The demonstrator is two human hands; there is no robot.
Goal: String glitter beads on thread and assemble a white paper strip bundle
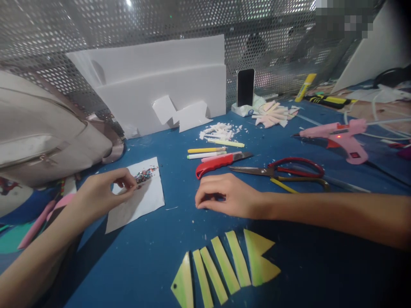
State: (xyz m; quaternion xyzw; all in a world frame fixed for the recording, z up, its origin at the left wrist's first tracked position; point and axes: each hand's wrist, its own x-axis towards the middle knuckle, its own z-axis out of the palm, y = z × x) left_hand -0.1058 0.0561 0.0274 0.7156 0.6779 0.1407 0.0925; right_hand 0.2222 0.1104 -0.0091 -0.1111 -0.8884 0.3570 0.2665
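We face a grey perforated metal wall [272, 21] behind a blue table [138, 261]. Near its top we see a bright light spot [129, 2]; the surface shines dully.

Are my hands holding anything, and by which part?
Can't tell for the left hand: it's pinched beside the multicolored glitter on the white paper, hiding anything in its grasp. The curled right hand shows nothing held.
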